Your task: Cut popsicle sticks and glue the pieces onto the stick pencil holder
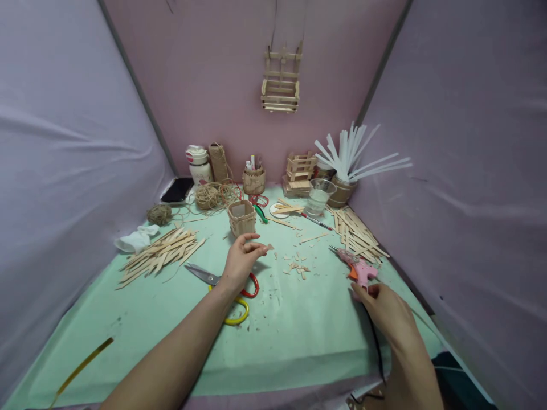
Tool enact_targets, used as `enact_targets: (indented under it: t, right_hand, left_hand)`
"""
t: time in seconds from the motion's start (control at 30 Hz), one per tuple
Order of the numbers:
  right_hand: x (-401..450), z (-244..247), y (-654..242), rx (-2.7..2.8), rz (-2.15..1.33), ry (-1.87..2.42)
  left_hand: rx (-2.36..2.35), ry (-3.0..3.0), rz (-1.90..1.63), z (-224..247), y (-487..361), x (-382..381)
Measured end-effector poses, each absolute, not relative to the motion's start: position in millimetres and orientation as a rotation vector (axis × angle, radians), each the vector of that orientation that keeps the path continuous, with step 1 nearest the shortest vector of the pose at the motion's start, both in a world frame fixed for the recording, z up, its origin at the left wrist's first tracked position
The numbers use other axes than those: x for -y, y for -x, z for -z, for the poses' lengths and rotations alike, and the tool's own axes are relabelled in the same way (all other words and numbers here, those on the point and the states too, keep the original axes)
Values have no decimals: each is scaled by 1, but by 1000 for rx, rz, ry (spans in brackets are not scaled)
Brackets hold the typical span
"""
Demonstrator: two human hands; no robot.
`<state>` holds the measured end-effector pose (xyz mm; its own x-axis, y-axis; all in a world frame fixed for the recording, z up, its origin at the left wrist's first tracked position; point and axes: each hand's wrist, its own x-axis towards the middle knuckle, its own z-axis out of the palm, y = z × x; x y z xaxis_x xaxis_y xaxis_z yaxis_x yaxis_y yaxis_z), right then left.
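My left hand (243, 259) pinches a small wood chip (270, 247) between thumb and fingers, just in front of a little wooden-stick basket (241, 216). Below that wrist lie large scissors (209, 277) with one red and one yellow handle loop, partly hidden by my forearm. On the right, my right hand (382, 304) has its fingers closed at the lower handle of a pink glue gun (363, 270). The gun's nozzle points to the upper left, and its black cord hangs off the front edge. Between my hands is a small pile of wood chips (298, 269).
Craft sticks lie in heaps at the left (164, 253) and right (356, 230). Along the back stand a white bottle (199, 165), a pen holder (253, 180), a clear cup (319, 196) and a pot of white glue sticks (342, 191). Twine (209, 196) and a phone (178, 190) are back left.
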<state>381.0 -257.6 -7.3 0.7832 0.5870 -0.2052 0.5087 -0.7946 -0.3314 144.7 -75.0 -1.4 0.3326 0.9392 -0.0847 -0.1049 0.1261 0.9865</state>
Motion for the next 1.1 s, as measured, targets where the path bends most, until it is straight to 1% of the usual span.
enact_targets:
  t: [0.2, 0.37, 0.43, 0.57, 0.67, 0.73, 0.87, 1.0, 1.1]
  right_hand:
    - [244, -2, -380, 752, -513, 2701]
    - [251, 3, -382, 608, -499, 2629]
    - [257, 6, -379, 557, -498, 2471]
    - [265, 6, -367, 529, -610, 2052]
    - [267, 1, -355, 563, -589, 1895]
    - [267, -2, -347, 578, -623, 1786]
    - [264, -3, -328, 566, -797, 1570]
    - [257, -8, -304, 693, -948, 1408]
    - [254, -15, -289, 812, -962, 1438]
  left_hand:
    - [-904, -1263, -974, 0, -144, 77]
    - [-887, -1366, -1019, 1, -144, 79]
    - [-883, -1400, -1042, 1, -144, 81]
    - [-900, -1452, -1085, 0, -145, 83]
    - [-935, -1542, -1141, -2, -142, 84]
    - [-952, -1649, -1189, -4, -138, 84]
    - [-890, -2005, -1310, -5, -120, 81]
    - [-660, -2442, -1426, -5, -100, 77]
    - [-477, -2659, -1398, -8, -92, 78]
